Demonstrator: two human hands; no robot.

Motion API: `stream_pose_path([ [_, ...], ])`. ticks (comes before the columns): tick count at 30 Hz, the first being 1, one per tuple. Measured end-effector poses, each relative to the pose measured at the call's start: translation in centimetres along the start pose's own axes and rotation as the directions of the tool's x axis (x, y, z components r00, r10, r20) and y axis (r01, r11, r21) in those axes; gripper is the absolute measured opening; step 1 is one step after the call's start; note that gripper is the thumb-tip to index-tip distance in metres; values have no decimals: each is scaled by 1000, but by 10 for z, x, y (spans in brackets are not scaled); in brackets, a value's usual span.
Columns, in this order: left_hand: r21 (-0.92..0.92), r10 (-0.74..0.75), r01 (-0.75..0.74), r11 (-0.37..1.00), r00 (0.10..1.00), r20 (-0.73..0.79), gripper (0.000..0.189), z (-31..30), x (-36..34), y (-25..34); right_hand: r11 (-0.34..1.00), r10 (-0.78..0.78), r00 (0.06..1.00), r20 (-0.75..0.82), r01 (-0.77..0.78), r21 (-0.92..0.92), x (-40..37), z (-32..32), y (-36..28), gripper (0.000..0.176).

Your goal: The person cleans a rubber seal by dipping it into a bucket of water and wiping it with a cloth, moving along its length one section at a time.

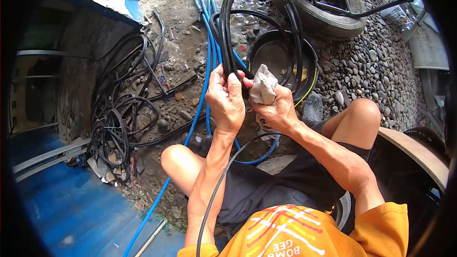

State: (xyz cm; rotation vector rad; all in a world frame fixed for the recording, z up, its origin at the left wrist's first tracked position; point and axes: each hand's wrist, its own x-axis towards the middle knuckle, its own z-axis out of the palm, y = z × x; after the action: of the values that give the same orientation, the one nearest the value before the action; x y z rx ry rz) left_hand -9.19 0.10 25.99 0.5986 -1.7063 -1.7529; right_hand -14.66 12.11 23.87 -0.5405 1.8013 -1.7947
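Coiled black cable (228, 43) is held up by the left hand (226, 107), while a pale cloth (263, 88) is clutched in the right hand (281, 109).
The left forearm is raised between the knees, its wrist nearly straight, and the upright strands are pinched between thumb and fingers; the right forearm is slanted inward across the right leg, with fingers closed around the cloth just beside the left fingertips. Whether any cable is wrapped inside the cloth cannot be told. The coil's loops are spread beyond the hands, partly over a black basin (269, 56), and a blue hose (152, 209) is stretched along the left.
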Motion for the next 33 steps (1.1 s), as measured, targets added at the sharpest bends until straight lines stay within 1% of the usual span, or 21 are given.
stream_pose_path([
  [3, 11, -25, 25, 1000, 1000, -9, 24, -3, -1, -3, 989, -142, 990, 4, 143, -42, 1, 1, 8, 45],
  [7, 9, -52, 51, 999, 998, 39, 23, -7, 0, -3, 999, -33, 998, 58, 34, -14, 1, -5, 7, 44],
  [9, -17, -83, 85, 996, 992, 95, 23, -11, 1, 2, 1000, 3, 997, 74, -2, -17, 1, -7, 6, 44],
  [10, -30, -98, 103, 994, 987, 125, 23, -13, 2, 5, 1000, -14, 997, 69, 14, 1, 1, -7, 6, 42],
  [12, -32, -103, 109, 994, 986, 133, 24, -15, 2, 8, 998, -44, 997, 62, 42, 35, 4, -6, 6, 39],
  [13, -33, -107, 112, 993, 985, 136, 24, -17, 2, 9, 998, -47, 997, 55, 45, 45, 5, -6, 7, 37],
  [14, -87, -130, 144, 986, 981, 145, 24, -18, 1, 9, 997, -50, 998, 48, 47, 55, 7, -6, 6, 34],
  [15, -92, -143, 159, 983, 977, 159, 26, -22, 2, 8, 997, -53, 998, 42, 51, 64, 8, -5, 3, 32],
  [16, -97, -156, 174, 980, 973, 171, 27, -25, 4, 6, 1000, 5, 999, 38, -6, 20, 9, -8, -1, 24],
  [17, -102, -167, 187, 977, 969, 183, 29, -28, 5, 5, 998, 55, 998, 34, -56, 24, 9, -11, -7, 20],
  [19, -205, -197, 235, 950, 962, 192, 32, -28, 6, 7, 999, 39, 999, 26, -39, 17, 13, -17, -12, 18],
  [20, -263, -211, 262, 928, 955, 208, 32, -30, 6, 3, 992, 106, 994, 38, -108, 67, 16, -22, -16, 19],
  [21, -318, -225, 290, 903, 948, 225, 32, -31, 6, -1, 999, 3, 1000, 17, -4, 54, 20, -25, -15, 19],
  [23, -410, -261, 333, 849, 939, 224, 30, -32, 7, -7, 995, 26, 1000, 6, -26, 101, 21, -33, -16, 18],
  [27, -529, -331, 404, 746, 915, 231, 22, -33, 10, -16, 973, 80, 996, 31, -85, 217, 20, -41, -17, 23],
  [28, -555, -342, 415, 721, 910, 236, 20, -35, 10, -20, 985, 81, 995, 53, -88, 147, 21, -42, -18, 27],
  [29, -559, -341, 417, 717, 909, 241, 18, -34, 8, -24, 996, 33, 997, 72, -39, 84, 19, -39, -19, 29],
  [31, -567, -339, 426, 705, 905, 258, 14, -25, 5, -18, 979, 89, 990, 109, -107, 175, 15, -34, -24, 29],
  [33, -569, -334, 423, 705, 906, 260, 12, -22, 4, -25, 995, 41, 998, 37, -44, 86, 14, -33, -20, 27],
])
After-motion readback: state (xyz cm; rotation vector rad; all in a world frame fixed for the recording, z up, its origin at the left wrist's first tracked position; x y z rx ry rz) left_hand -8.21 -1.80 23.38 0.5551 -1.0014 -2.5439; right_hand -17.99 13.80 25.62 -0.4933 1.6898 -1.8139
